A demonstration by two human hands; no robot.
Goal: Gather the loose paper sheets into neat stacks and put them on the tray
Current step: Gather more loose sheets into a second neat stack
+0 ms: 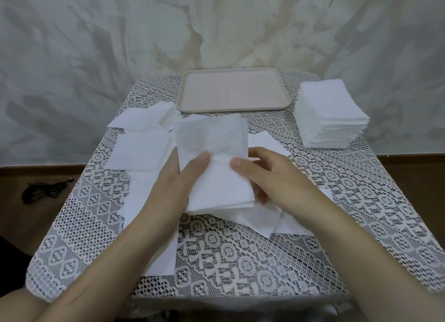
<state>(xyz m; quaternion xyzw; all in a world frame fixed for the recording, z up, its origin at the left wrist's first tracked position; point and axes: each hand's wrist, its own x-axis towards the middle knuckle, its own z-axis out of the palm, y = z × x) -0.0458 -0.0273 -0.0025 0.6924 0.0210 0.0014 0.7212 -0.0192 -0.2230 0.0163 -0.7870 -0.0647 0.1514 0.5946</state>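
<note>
Both hands, left hand (178, 175) and right hand (272, 177), clasped the small stack (214, 162), its long axis toward the empty tray (232, 107) at twelve o'clock.

Both bare forearms reach forward and converge. The left hand (178, 175) and right hand (267, 175) face each other. Thumbs press on top, fingers (261, 194) curled beneath.

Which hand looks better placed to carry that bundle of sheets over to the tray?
Probably the left hand: it holds the bundle of sheets along its whole side. The right hand pinches one edge. The tray sits straight ahead, so neither is closer.
</note>
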